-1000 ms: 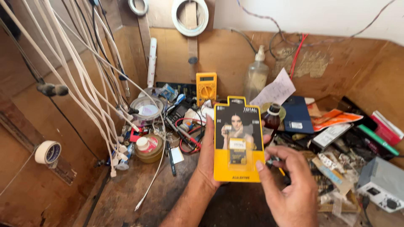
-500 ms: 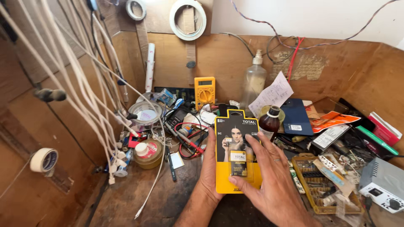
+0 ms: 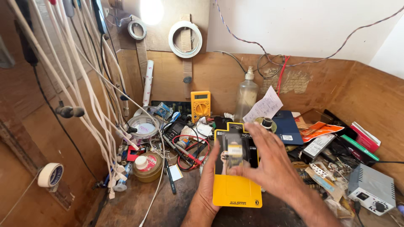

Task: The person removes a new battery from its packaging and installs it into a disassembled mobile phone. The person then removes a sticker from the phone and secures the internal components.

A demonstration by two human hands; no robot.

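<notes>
Bare wood of the workbench (image 3: 139, 206) is left open only in front and to the left of the yellow package (image 3: 235, 185) — behind it the way is blocked by red and black test leads (image 3: 191, 153), a yellow multimeter (image 3: 200, 105) and a plastic bottle (image 3: 246, 98). To its right, passage is barred by a heap of packets and parts (image 3: 328, 168) and a grey box (image 3: 372, 189). To its far left, hanging white cables (image 3: 84, 96) are draped across the approach.

Glossy yellow card package (image 3: 235, 191), matt rough wooden bench (image 3: 143, 206), plastic bottle (image 3: 246, 98).
</notes>
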